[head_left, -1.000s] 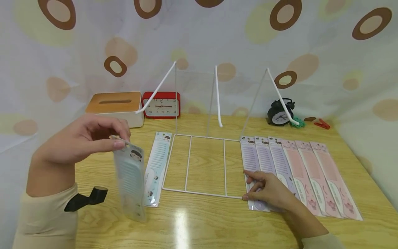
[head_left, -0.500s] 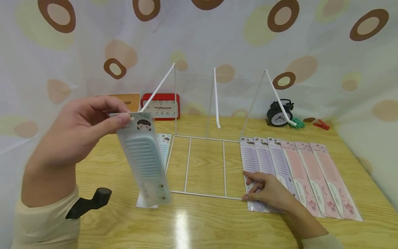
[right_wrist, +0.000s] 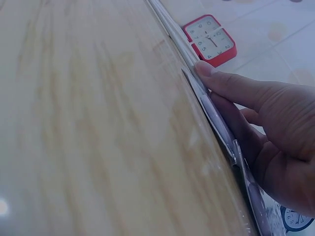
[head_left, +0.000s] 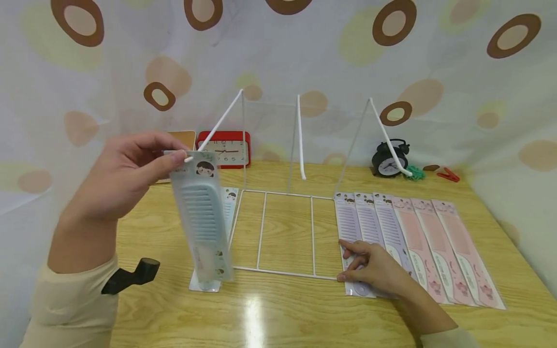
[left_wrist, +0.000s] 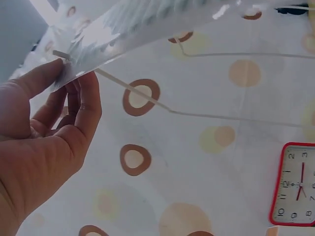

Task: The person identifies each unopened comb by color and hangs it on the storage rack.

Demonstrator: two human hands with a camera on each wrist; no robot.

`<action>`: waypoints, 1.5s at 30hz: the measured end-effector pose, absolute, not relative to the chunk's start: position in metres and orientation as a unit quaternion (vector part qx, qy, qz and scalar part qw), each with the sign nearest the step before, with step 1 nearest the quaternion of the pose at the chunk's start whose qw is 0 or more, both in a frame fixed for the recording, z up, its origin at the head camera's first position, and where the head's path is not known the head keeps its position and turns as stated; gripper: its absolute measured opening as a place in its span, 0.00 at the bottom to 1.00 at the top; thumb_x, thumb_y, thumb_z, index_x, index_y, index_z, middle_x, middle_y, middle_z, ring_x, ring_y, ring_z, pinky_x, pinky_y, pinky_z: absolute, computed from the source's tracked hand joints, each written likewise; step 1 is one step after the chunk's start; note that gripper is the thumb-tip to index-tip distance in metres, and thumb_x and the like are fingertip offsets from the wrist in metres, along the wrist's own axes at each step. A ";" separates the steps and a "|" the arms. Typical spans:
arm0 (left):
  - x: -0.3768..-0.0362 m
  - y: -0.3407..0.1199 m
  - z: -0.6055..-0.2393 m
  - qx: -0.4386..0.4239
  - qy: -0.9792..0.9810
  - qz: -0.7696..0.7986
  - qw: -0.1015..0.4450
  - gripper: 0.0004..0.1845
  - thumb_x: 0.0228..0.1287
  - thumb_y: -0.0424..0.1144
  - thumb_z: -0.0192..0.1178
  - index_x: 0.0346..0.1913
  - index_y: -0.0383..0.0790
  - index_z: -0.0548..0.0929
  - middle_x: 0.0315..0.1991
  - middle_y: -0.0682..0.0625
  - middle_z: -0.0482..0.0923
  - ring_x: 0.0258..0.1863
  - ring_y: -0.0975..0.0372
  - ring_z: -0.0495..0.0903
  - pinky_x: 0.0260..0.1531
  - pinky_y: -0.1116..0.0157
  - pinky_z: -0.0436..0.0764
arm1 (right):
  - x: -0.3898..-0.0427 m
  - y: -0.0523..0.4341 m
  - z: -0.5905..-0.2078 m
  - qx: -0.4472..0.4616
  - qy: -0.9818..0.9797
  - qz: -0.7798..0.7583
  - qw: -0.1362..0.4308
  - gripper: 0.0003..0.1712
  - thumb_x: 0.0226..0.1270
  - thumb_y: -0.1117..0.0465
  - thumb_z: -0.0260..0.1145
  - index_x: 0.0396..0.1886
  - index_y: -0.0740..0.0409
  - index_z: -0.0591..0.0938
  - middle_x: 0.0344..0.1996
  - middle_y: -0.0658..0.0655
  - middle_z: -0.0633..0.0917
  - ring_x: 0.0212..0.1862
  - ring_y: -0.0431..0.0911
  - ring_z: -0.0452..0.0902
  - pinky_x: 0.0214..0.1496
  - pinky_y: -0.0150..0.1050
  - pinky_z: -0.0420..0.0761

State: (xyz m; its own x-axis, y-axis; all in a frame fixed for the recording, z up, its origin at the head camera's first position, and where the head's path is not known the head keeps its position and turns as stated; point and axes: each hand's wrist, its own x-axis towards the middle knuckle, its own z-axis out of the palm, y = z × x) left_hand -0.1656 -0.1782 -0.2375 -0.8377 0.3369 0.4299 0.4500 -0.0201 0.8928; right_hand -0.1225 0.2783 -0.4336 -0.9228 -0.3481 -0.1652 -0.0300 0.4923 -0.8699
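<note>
My left hand [head_left: 130, 176] pinches the top of a packaged light-blue comb [head_left: 201, 217] and holds it upright in the air, right at the tip of the left arm of a white wire rack [head_left: 278, 232]. In the left wrist view the same left hand [left_wrist: 47, 137] holds the clear comb pack [left_wrist: 138, 24] against a thin white rack arm [left_wrist: 133, 88]. A second blue comb pack [head_left: 226, 205] lies flat on the table behind it. My right hand [head_left: 374, 268] rests with fingers on the leftmost purple comb pack [head_left: 352, 232]; in the right wrist view its fingers [right_wrist: 241, 93] press the pack's edge [right_wrist: 216, 118].
Several purple and pink comb packs [head_left: 435, 241] lie side by side right of the rack. A red clock [head_left: 224, 147], a wood-topped tissue box [head_left: 183, 140], a black alarm clock [head_left: 389, 162] and a red clip [head_left: 448, 175] stand along the wooden table's [head_left: 283, 314] back edge.
My left hand has lifted the blue comb pack up and to the right, from low over the table to the tip of the rack's left arm. The right hand has stayed put.
</note>
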 end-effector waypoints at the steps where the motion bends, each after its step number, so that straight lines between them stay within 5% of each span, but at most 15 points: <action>1: -0.169 -0.177 -0.240 -0.280 -0.700 -0.656 0.041 0.07 0.68 0.23 0.58 0.42 0.32 0.85 0.35 0.49 0.84 0.31 0.62 0.83 0.38 0.69 0.87 | -0.122 0.278 -0.433 -0.110 0.849 -0.491 0.162 0.54 0.49 0.55 0.82 0.72 0.70 0.67 0.44 0.61 0.82 0.33 0.42 0.87 0.41 0.27 0.82; 6: -0.190 -0.167 -0.248 -0.257 -0.713 -0.651 0.041 0.05 0.70 0.32 0.61 0.44 0.40 0.86 0.40 0.52 0.82 0.37 0.62 0.80 0.43 0.73 0.84 | -0.122 0.280 -0.433 -0.103 0.854 -0.486 0.155 0.54 0.48 0.54 0.82 0.72 0.69 0.68 0.44 0.60 0.83 0.33 0.42 0.87 0.41 0.27 0.82; 15: -0.247 -0.140 -0.240 -0.188 -0.732 -0.653 0.051 0.07 0.68 0.41 0.66 0.43 0.43 0.86 0.36 0.52 0.78 0.36 0.60 0.74 0.33 0.71 0.77 | -0.127 0.284 -0.429 -0.099 0.864 -0.473 0.140 0.53 0.47 0.54 0.83 0.71 0.68 0.69 0.42 0.57 0.85 0.33 0.40 0.86 0.41 0.25 0.80; 24: -0.287 -0.129 -0.245 -0.128 -0.774 -0.618 0.050 0.10 0.69 0.44 0.64 0.45 0.43 0.83 0.42 0.55 0.79 0.44 0.62 0.77 0.45 0.72 0.80 | -0.128 0.281 -0.431 -0.111 0.853 -0.488 0.150 0.53 0.48 0.55 0.82 0.71 0.70 0.69 0.42 0.60 0.84 0.33 0.42 0.87 0.39 0.26 0.81; 34: -0.303 -0.123 -0.247 -0.111 -0.776 -0.620 0.024 0.12 0.69 0.46 0.63 0.48 0.43 0.80 0.48 0.53 0.77 0.50 0.60 0.76 0.59 0.63 0.78 | -0.126 0.279 -0.435 -0.114 0.855 -0.482 0.151 0.53 0.48 0.53 0.82 0.71 0.69 0.69 0.41 0.58 0.85 0.33 0.41 0.87 0.42 0.25 0.80; 45: -0.299 -0.132 -0.256 -0.104 -0.791 -0.602 0.030 0.19 0.70 0.48 0.63 0.58 0.44 0.80 0.52 0.54 0.78 0.52 0.61 0.76 0.55 0.67 0.78 | -0.124 0.279 -0.437 -0.117 0.854 -0.484 0.150 0.53 0.48 0.53 0.82 0.71 0.70 0.69 0.41 0.59 0.85 0.33 0.41 0.87 0.41 0.25 0.80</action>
State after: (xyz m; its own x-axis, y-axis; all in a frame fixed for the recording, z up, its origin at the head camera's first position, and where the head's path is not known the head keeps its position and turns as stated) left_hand -0.2995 -0.1322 -0.2557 -0.9767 0.1283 0.1718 0.1998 0.2530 0.9466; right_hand -0.1245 0.2792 -0.4368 -0.9273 -0.3459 -0.1434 -0.0551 0.5047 -0.8615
